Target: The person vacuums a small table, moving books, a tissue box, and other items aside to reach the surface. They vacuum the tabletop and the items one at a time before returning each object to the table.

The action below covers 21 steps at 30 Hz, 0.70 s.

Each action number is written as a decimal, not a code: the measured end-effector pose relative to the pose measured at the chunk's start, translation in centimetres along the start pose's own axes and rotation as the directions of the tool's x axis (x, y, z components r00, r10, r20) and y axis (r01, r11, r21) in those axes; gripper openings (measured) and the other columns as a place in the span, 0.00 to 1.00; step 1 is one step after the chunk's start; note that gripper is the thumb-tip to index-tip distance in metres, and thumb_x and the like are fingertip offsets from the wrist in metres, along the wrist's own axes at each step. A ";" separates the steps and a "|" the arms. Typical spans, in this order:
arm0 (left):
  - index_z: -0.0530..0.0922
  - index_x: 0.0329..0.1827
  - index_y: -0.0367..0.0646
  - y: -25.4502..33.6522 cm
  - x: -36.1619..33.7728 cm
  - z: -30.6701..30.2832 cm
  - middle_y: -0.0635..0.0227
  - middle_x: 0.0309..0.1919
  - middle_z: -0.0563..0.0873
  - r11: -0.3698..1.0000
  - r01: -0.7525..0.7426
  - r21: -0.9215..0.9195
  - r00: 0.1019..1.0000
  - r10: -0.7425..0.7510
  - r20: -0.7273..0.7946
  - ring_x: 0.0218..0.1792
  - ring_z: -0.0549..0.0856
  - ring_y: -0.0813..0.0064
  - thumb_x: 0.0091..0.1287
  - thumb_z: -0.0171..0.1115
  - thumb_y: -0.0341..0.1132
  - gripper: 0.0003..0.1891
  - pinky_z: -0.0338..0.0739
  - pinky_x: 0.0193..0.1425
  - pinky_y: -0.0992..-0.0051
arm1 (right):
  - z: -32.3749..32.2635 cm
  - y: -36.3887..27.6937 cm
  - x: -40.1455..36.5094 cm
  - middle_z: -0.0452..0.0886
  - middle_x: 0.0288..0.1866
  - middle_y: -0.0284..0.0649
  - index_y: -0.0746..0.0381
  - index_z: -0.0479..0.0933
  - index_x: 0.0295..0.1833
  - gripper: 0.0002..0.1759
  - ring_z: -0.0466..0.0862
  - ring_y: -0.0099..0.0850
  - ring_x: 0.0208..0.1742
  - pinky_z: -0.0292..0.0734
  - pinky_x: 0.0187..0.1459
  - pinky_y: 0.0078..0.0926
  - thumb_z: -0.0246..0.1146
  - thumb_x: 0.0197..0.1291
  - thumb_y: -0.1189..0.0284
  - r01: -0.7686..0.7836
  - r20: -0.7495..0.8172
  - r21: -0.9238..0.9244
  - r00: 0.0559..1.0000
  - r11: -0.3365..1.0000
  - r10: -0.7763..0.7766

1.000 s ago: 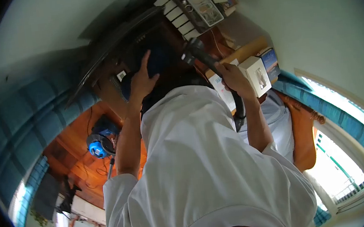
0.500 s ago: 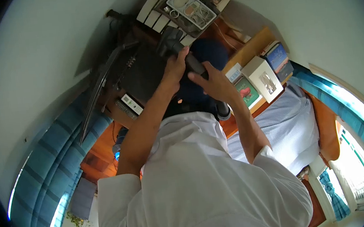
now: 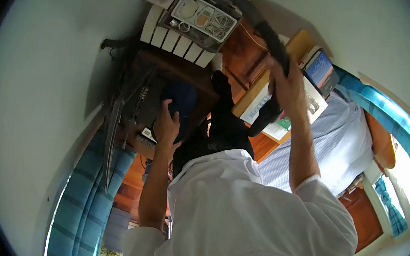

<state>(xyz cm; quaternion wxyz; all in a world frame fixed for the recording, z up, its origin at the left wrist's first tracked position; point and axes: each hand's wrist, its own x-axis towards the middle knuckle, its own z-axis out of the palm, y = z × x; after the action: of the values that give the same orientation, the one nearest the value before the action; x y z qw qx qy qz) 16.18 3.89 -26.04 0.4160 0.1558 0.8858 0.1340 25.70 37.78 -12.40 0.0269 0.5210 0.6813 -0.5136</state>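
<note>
Right arm: was stretched forward and slightly bent, with the right hand [image 3: 286,87] raised at the right side.
Right grip: was clenched around the long black tubular tool [image 3: 269,36], its shaft slanted up and left from the fist.
Tool head: was held well ahead of the body, blurred, just beside the white rectangular tray of coiled cables [image 3: 206,18].
Left arm: was extended forward on the other side, with the left hand [image 3: 166,127] lifted and its fingers spread.
Left grip: was released, nothing seen held; whether the dark blue rounded shape [image 3: 182,99] beyond the fingers was touched could not be told.
Wooden shelf: the light-brown wooden shelf [image 3: 300,43] was lined with a white box with a picture on its face [image 3: 316,99] and a blue-covered book [image 3: 319,68], both close to the right hand and partly in its way.
Left side: was bounded by the thin dark flat screen [image 3: 112,137].
Bed: the bed with a pale blue-grey cover [image 3: 326,140] was seen beyond the right forearm.
Since half a second ago: the hands had been parted; the tool had been carried right and farther forward, away from the left hand.
</note>
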 end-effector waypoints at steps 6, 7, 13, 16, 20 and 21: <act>0.65 0.77 0.49 -3.0 -0.1 0.7 0.44 0.66 0.81 0.962 0.255 0.099 0.966 -0.250 -0.059 0.66 0.82 0.44 0.75 0.62 0.32 0.28 0.79 0.64 0.50 | -0.9 0.7 8.8 0.75 0.25 0.33 0.66 0.77 0.55 0.19 0.76 0.22 0.21 0.73 0.24 0.24 0.63 0.76 0.59 -0.020 -0.036 0.107 0.999 0.994 0.024; 0.67 0.75 0.49 -4.2 -0.4 1.2 0.45 0.67 0.80 0.943 0.257 0.214 0.963 -0.232 -0.135 0.67 0.80 0.44 0.73 0.62 0.32 0.27 0.79 0.65 0.49 | -0.5 1.1 9.3 0.75 0.25 0.33 0.66 0.78 0.57 0.19 0.76 0.22 0.21 0.74 0.24 0.24 0.64 0.75 0.60 -0.030 -0.040 0.101 0.999 0.994 0.034; 0.77 0.67 0.45 0.2 -1.2 -2.3 0.50 0.66 0.78 0.835 0.128 0.535 0.967 0.015 -0.255 0.67 0.78 0.48 0.69 0.64 0.33 0.23 0.75 0.70 0.50 | 2.6 3.2 11.0 0.82 0.32 0.46 0.68 0.77 0.62 0.27 0.84 0.38 0.34 0.78 0.37 0.37 0.63 0.75 0.55 0.098 0.041 -0.130 0.995 0.987 -0.093; 0.78 0.66 0.43 5.3 2.6 -3.1 0.51 0.60 0.82 0.905 -0.198 0.375 0.924 0.300 -0.236 0.62 0.80 0.49 0.72 0.63 0.34 0.20 0.75 0.69 0.52 | 5.7 1.7 9.9 0.88 0.39 0.61 0.71 0.77 0.60 0.30 0.90 0.58 0.47 0.82 0.49 0.52 0.61 0.75 0.51 0.192 0.061 -0.182 0.981 0.964 -0.184; 0.76 0.68 0.40 10.0 13.2 -1.5 0.46 0.57 0.82 0.880 -0.395 0.263 0.837 0.463 -0.292 0.58 0.82 0.46 0.75 0.61 0.37 0.20 0.77 0.65 0.53 | 7.5 1.0 9.8 0.87 0.37 0.62 0.72 0.77 0.56 0.28 0.90 0.58 0.45 0.82 0.47 0.51 0.61 0.75 0.53 0.194 0.055 -0.120 0.980 0.974 -0.189; 0.73 0.70 0.38 10.9 16.0 -1.2 0.46 0.58 0.82 0.879 -0.453 0.148 0.795 0.473 -0.380 0.59 0.82 0.47 0.77 0.61 0.39 0.23 0.77 0.64 0.53 | 7.3 0.6 9.6 0.87 0.36 0.62 0.73 0.77 0.55 0.28 0.91 0.57 0.44 0.82 0.46 0.50 0.61 0.76 0.53 0.134 0.070 -0.068 0.989 0.989 -0.130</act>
<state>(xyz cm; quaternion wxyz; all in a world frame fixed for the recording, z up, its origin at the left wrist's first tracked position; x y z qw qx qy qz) 7.34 19.93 -32.45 0.1740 0.3465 0.8902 0.2392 18.20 38.98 -21.73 0.0339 0.4564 0.7313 -0.5057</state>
